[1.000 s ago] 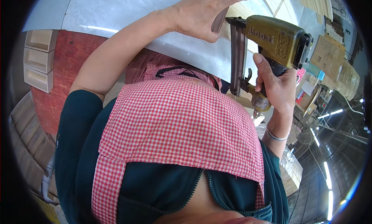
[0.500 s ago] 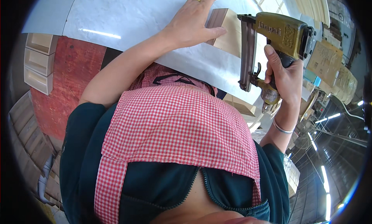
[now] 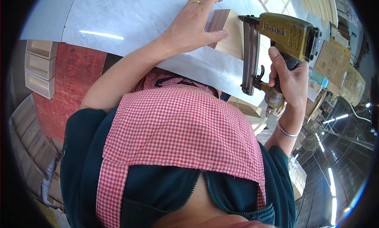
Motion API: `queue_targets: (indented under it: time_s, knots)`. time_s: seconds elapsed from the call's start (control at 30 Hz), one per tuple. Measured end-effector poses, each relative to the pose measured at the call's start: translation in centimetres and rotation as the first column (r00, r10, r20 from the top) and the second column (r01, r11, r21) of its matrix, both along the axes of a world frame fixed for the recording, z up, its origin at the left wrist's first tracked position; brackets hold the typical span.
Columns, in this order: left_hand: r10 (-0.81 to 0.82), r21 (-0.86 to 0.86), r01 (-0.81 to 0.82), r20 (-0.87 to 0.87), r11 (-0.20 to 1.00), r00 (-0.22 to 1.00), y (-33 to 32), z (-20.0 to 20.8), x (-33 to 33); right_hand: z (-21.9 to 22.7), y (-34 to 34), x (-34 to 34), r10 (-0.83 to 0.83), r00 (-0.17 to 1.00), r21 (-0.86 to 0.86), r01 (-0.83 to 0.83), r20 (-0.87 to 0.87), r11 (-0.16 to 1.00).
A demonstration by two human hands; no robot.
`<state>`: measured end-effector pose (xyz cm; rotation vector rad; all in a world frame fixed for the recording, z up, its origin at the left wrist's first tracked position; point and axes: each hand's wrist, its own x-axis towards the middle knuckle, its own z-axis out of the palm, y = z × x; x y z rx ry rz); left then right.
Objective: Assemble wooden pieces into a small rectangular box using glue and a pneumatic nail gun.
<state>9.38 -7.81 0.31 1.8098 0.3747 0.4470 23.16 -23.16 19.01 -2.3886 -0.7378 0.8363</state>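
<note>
My right hand (image 3: 291, 76) is wrapped round the grip of a gold and black pneumatic nail gun (image 3: 285, 30). The gun's long dark magazine faces left, and its nose is at the far right corner of a pale wooden piece (image 3: 232, 36) with a darker, grooved side. I cannot tell whether the nose touches the wood. On the left of that piece is my left hand (image 3: 188, 26), its fingers spread toward the far side. The left thumb lies over the grooved side, and a gold ring shows on one finger.
The wood lies on a glossy white-grey worktop (image 3: 126, 15). Small pale wooden trays (image 3: 39, 68) stand at the left beside a red board (image 3: 75, 82). Long wooden strips (image 3: 319, 7) lie at the far right, near cardboard boxes (image 3: 331, 60).
Both hands, the nail gun and the wooden piece appear slightly further left in the picture. The whole view has also shifted a little. My grip on the gun is the same.
</note>
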Motion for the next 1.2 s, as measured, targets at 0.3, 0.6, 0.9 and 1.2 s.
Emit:
queue_targets:
  time_s: [0.3, 0.6, 0.9, 1.2]
  knots:
    - [0.118, 0.078, -0.114, -0.039, 0.99, 0.992, -1.0, 1.2, -0.1, -0.1, -0.2, -0.4, -0.094, 0.994, 0.039, 0.097, -0.06, 0.995]
    - [0.126, 0.073, -0.119, -0.099, 0.99, 0.987, -0.5, 2.0, 0.0, 0.1, -1.5, 1.4, -0.112, 0.993, 0.037, 0.113, -0.03, 0.993]
    - [-0.055, 0.719, 0.004, 0.047, 0.695, 0.997, -3.5, 4.6, 3.0, 0.4, -6.7, 3.7, -0.227, 0.968, -0.048, 0.233, 0.103, 0.971]
    - [-0.115, 0.717, 0.143, -0.087, 0.683, 0.989, -5.4, 3.2, 6.0, 0.1, -7.1, 4.7, -0.172, 0.984, -0.035, 0.174, 0.04, 0.984]
